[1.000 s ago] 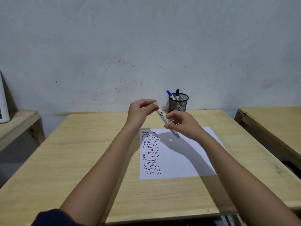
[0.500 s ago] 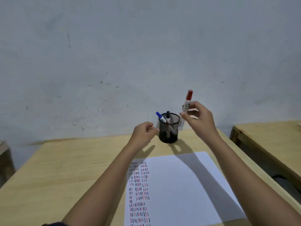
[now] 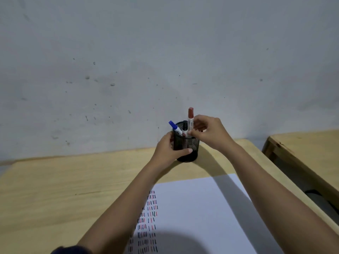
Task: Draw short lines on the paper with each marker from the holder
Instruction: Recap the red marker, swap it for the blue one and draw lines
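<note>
Right hand (image 3: 211, 132) pinches the capped red marker (image 3: 190, 119) by its white barrel, upright over the holder (image 3: 189, 145) near the tabletop's (image 3: 64, 189) far edge. Left hand (image 3: 169, 148) wraps the mesh cup, steadying it, and that looks wise: it's probably light and tippy. The marker is stiff, slim and smooth, so mid-barrel is the spot. Blue (image 3: 175, 127) and black (image 3: 185, 130) markers stand inside. The paper (image 3: 198, 208) lies nearer, lined down its left side.

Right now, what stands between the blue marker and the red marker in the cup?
In the head view, a black marker stands between the blue marker and the red marker inside the cup.
</note>
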### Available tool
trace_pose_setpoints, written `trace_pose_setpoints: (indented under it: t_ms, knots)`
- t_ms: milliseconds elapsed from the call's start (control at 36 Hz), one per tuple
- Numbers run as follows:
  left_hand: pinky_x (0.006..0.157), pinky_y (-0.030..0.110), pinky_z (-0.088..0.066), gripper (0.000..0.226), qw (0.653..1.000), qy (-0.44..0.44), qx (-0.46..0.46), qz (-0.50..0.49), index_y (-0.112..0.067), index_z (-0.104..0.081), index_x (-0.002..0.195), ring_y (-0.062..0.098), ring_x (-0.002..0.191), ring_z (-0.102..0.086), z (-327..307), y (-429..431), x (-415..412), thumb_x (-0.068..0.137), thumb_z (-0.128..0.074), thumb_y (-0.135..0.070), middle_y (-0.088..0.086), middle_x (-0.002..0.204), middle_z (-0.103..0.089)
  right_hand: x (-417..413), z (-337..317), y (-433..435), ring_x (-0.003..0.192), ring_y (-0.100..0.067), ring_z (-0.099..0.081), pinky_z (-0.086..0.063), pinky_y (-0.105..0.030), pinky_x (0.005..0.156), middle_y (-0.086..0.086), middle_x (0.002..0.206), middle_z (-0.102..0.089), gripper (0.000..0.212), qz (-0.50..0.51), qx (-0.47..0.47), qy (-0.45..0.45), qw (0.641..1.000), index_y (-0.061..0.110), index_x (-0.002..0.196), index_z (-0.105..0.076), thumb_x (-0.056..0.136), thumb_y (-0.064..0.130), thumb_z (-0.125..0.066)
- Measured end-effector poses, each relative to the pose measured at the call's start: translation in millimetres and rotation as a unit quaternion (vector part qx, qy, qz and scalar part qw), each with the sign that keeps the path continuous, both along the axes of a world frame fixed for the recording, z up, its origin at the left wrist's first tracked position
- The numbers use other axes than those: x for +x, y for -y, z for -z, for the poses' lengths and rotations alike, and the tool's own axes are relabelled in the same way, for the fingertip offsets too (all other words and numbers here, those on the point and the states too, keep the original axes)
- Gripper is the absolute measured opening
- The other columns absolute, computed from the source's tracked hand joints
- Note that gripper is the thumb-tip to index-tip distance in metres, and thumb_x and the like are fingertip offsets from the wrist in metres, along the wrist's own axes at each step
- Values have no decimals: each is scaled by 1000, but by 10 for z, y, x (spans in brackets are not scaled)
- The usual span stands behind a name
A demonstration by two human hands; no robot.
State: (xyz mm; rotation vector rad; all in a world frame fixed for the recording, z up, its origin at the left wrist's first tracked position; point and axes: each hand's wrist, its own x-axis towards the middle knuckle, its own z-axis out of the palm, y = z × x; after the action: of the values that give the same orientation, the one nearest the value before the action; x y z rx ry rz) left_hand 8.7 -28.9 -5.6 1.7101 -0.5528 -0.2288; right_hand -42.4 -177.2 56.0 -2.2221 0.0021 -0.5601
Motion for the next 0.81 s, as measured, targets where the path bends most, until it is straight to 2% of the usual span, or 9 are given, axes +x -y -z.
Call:
trace_pose_setpoints:
  t_ms: [83, 194, 250, 361, 528, 583, 694, 806]
  knots:
    - [78, 14, -52, 55, 1000, -2, -6, 2, -18, -53, 113, 1, 99, -62, 12, 9, 21, 66, -83, -14, -13, 103, -64, 19, -37, 25, 70, -3, -60, -45, -4, 66, 3, 77, -65, 19, -15, -20, -27, 999, 16, 87, -65, 74, 5, -73]
    - [76, 14, -53, 55, 1000, -10, -13, 8, -16, -54, 111, -1, 94, -62, 4, 8, 54, 65, -83, -11, -11, 100, -64, 52, -90, 38, 72, -4, -62, -47, -17, 69, 3, 78, -67, 17, -36, -57, -69, 995, 23, 78, -62, 77, 8, -70]
    - [72, 11, -52, 55, 1000, -14, -13, 9, -16, -53, 110, -2, 92, -62, 1, 0, 76, 64, -83, -11, -11, 99, -63, 68, -104, 25, 77, -9, -65, -51, -21, 74, 0, 83, -70, 15, -46, -62, -81, 994, 19, 88, -67, 79, 6, -66]
    - [70, 6, -49, 56, 1000, -11, -15, 17, -24, -52, 109, -7, 91, -59, -18, -3, 84, 64, -83, -10, -16, 99, -60, 114, -83, 11, 86, -12, -66, -52, -18, 81, -3, 91, -71, 29, -59, -59, -91, 992, 12, 103, -70, 82, -4, -58]
    - [72, 6, -49, 54, 1000, -13, -20, 17, -26, -54, 106, -4, 94, -61, 4, 2, 95, 63, -84, -11, -16, 100, -62, 246, -76, 55, 81, -12, -63, -44, -10, 66, -3, 89, -70, 19, -21, -88, -89, 992, 12, 95, -73, 80, 2, -66]
    - [71, 4, -47, 56, 1000, -13, -21, 20, -22, -55, 110, -9, 89, -62, 3, 4, 96, 64, -84, -11, -16, 100, -62, 279, -107, 55, 79, -10, -63, -43, -2, 62, -4, 90, -72, 19, -30, -88, -100, 991, 12, 93, -73, 78, 3, -68]
    - [70, 3, -46, 53, 1000, -7, -19, 23, -22, -55, 108, -20, 84, -60, 21, 0, 115, 65, -83, -10, -16, 100, -62, 333, -157, 21, 80, -11, -65, -44, 0, 61, -4, 87, -72, 21, -55, -88, -130, 986, 14, 92, -72, 73, 4, -72]
    - [76, 7, -48, 57, 1000, -13, -17, 21, -24, -55, 112, -11, 94, -60, 42, -8, 130, 63, -84, -14, -16, 103, -62, 385, -158, 19, 83, -12, -61, -41, -2, 55, -3, 92, -69, 43, -48, -106, -143, 983, 17, 101, -71, 73, -9, -52]
